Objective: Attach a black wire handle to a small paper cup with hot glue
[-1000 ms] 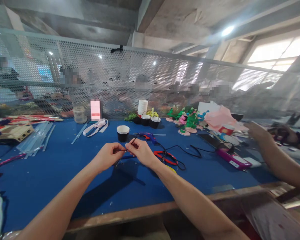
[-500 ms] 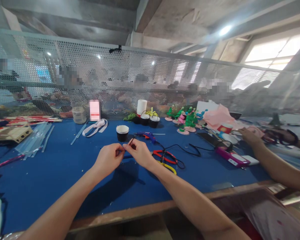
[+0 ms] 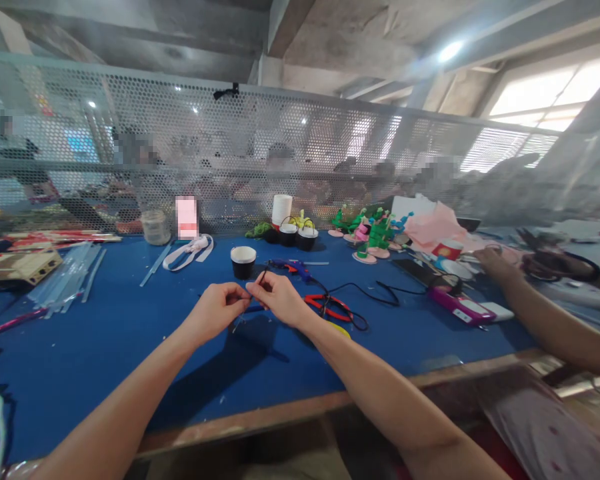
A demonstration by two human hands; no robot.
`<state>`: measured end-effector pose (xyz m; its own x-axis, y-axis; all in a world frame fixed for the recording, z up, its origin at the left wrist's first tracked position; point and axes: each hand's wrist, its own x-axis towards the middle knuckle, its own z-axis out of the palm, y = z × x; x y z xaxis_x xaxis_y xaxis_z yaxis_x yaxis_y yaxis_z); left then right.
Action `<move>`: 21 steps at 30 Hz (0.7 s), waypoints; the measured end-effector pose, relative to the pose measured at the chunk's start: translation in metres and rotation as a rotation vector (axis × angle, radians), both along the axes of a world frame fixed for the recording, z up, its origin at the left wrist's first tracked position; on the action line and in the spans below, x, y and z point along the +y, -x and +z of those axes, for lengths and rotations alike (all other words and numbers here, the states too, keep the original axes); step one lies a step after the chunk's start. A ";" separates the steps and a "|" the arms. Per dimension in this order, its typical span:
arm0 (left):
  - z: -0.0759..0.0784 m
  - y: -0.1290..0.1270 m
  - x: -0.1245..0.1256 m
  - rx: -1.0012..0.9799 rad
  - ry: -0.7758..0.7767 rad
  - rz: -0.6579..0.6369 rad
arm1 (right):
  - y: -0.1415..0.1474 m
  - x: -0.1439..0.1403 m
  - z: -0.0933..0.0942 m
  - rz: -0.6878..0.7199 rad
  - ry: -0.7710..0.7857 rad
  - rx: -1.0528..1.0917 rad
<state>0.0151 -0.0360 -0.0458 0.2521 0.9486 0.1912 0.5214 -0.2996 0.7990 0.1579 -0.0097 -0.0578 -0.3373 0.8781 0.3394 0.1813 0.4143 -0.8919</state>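
My left hand (image 3: 215,311) and my right hand (image 3: 279,297) meet fingertip to fingertip above the blue tabletop. Both are closed in a pinch on a thin dark strand (image 3: 261,275), whose upper end sticks up past my right fingers. Its material is too small to tell. Just beyond the fingers stands a white paper cup with a black wrapped lower part (image 3: 243,265). A blue glue gun (image 3: 294,269) lies beyond my right hand. Red-handled pliers (image 3: 340,309) are right of that hand, and a yellow handle (image 3: 342,329) is partly hidden by my forearm.
Two black-and-white cups with handles (image 3: 307,238) stand at the back beside stacked white cups (image 3: 281,210). Several green figures (image 3: 379,235) are farther right. Clear glue sticks (image 3: 67,280) lie left. At right is another person's arm (image 3: 535,313) near a purple device (image 3: 463,308).
The left fingers have opened out slightly from a tighter curl, still meeting the right fingertips. The view has shifted a little, and my right forearm now covers more of the yellow handle.
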 end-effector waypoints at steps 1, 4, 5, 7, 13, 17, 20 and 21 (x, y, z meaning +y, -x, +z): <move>0.000 0.000 0.000 0.014 -0.011 0.004 | 0.000 0.000 0.000 -0.021 -0.010 -0.005; -0.001 0.000 0.000 0.059 -0.040 0.016 | 0.002 -0.001 -0.001 -0.073 -0.033 -0.013; -0.001 -0.001 0.001 0.068 -0.049 0.018 | 0.002 -0.001 -0.002 -0.087 -0.039 -0.014; -0.002 -0.001 0.001 0.079 -0.063 0.021 | 0.003 0.001 -0.004 -0.112 -0.056 -0.017; -0.002 -0.003 0.000 0.070 -0.024 0.037 | 0.003 0.003 -0.007 -0.145 -0.074 -0.018; -0.002 -0.002 0.000 -0.002 0.046 0.013 | 0.002 0.001 -0.006 0.040 -0.028 0.007; -0.002 0.000 0.000 -0.048 0.089 0.006 | 0.001 0.002 -0.007 0.039 -0.047 -0.005; -0.001 0.000 0.000 -0.050 0.096 0.003 | 0.001 0.002 -0.007 0.016 -0.053 -0.011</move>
